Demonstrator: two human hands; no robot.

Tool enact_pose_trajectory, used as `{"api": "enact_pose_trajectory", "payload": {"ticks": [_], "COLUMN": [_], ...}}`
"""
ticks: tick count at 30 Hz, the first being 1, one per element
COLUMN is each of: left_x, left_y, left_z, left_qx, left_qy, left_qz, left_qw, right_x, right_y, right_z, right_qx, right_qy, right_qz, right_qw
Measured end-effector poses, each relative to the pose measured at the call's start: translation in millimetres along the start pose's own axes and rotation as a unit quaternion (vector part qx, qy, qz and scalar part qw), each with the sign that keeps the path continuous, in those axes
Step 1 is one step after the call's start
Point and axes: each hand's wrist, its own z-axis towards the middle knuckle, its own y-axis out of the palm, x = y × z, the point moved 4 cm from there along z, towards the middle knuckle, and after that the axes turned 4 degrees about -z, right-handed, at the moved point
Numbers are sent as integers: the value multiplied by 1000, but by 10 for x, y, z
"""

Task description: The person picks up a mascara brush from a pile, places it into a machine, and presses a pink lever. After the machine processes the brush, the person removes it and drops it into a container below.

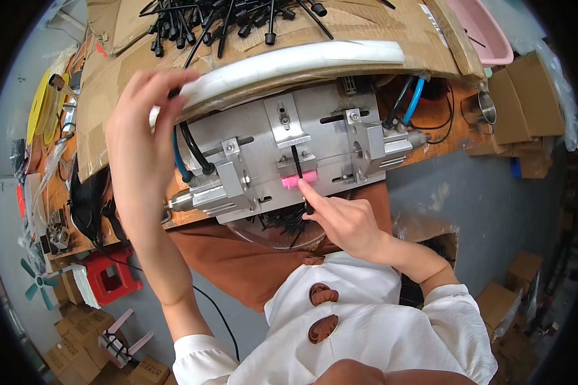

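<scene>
My right hand (343,224) is closed on the near end of a thin black rod (297,163), its index fingertip at a small pink block (290,182). The rod runs over the block to a metal stop (289,131) on a silver metal fixture (331,151). Up at the left, my left hand (141,109) reaches over the edge of the cardboard, thumb and fingers curled around something dark. Another black rod runs up from those fingertips; whether they grip it is unclear. Metal clamps (237,176) flank the pink block.
A pile of black rods with caps (237,19) lies on the cardboard (366,74), behind a white padded strip (302,64). Blue and black hoses (414,99) join the fixture. Below its front edge sits a clear bowl (276,234) of black pieces. A metal cup (478,108) stands right.
</scene>
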Motion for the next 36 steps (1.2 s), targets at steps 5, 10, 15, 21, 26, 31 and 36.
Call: {"api": "enact_pose_trajectory", "payload": {"ticks": [5, 10, 15, 21, 26, 31, 36], "left_x": [505, 784, 828, 823, 658, 246, 297], "left_y": [339, 1074, 1291, 1245, 686, 394, 379], "left_z": [-870, -1328, -1253, -1194, -656, 676, 978], "left_qx": [142, 38, -8, -32, 39, 162, 15], "left_qy": [17, 3, -2, 6, 85, 201, 146], "left_qz": [43, 6, 38, 39, 41, 115, 108], "left_qw": [989, 999, 999, 999, 995, 959, 983], "right_x": [65, 306, 511, 862, 17, -39, 3], "right_y": [-610, -1066, -1481, -1884, -784, -5, 97], "right_z": [540, 1888, 2186, 1428, 368, -104, 3], "right_qx": [132, 18, 39, 140, 91, 66, 35], "right_qy": [-163, -214, -179, -2, -144, -54, -36], "right_qz": [-125, -375, -27, 303, 14, 9, 11], "right_qw": [970, 902, 983, 943, 985, 996, 999]}}
